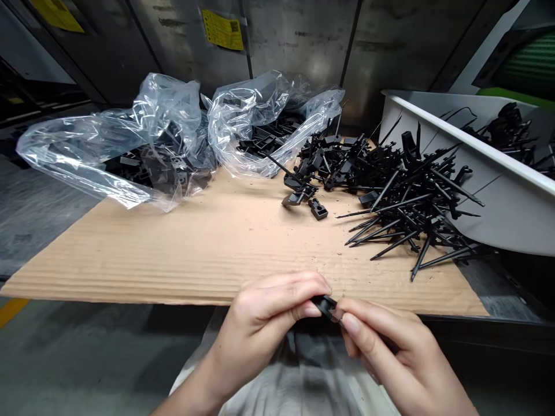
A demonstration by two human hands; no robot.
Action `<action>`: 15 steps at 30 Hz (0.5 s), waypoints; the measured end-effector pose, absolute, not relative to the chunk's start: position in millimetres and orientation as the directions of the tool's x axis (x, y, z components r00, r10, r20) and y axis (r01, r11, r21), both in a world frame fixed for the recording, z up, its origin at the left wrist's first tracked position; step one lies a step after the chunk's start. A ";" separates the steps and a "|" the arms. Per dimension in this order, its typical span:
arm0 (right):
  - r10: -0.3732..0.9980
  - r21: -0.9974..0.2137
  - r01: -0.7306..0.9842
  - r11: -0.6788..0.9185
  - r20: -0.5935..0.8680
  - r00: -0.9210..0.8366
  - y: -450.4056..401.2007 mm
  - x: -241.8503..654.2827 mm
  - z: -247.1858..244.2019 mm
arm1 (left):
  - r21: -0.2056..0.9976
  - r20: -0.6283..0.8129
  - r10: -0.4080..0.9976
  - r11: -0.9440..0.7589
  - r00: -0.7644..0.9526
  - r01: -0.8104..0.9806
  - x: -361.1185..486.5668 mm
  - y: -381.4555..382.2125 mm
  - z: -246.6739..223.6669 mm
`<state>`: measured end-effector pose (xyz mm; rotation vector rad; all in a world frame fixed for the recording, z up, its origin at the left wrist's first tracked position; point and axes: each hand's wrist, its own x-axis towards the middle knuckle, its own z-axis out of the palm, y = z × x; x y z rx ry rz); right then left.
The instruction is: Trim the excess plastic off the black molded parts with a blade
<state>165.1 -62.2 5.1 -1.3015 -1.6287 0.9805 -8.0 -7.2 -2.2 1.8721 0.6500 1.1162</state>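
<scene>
Between my two hands, just over the front edge of the cardboard sheet point(182, 248), is a small black plastic part point(325, 304). My left hand point(277, 312) pinches its left end between thumb and fingers. At its right end the thumb and forefinger of my right hand point(385, 341) are pressed together; what exactly they grip there is too small to make out. Farther back on the cardboard lies a loose black block-shaped part point(318, 209). To its right spreads a pile of black plastic pieces with long thin sprues point(416, 202).
Two clear plastic bags point(108, 136) point(243, 110) of black parts stand at the back left and middle. On the right, a grey-white bin point(498, 196) holds more black pieces. A metal wall with yellow labels point(223, 30) rises behind.
</scene>
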 end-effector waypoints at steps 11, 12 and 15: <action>0.984 -0.985 0.021 -0.171 -0.172 -0.039 -73.7 163.2 0.8 | 0.822 0.480 0.768 -0.562 0.423 0.088 -7.5 -8.1 -4.3; 0.997 -0.986 0.161 -0.035 -0.023 0.071 -74.3 163.8 0.5 | 0.815 0.492 0.764 -0.573 0.417 0.087 -7.8 -8.6 -5.7; 0.925 -0.827 0.499 0.259 0.362 0.119 -73.1 166.2 0.9 | 0.775 0.549 0.720 -0.629 0.424 0.065 -7.8 -9.6 -10.7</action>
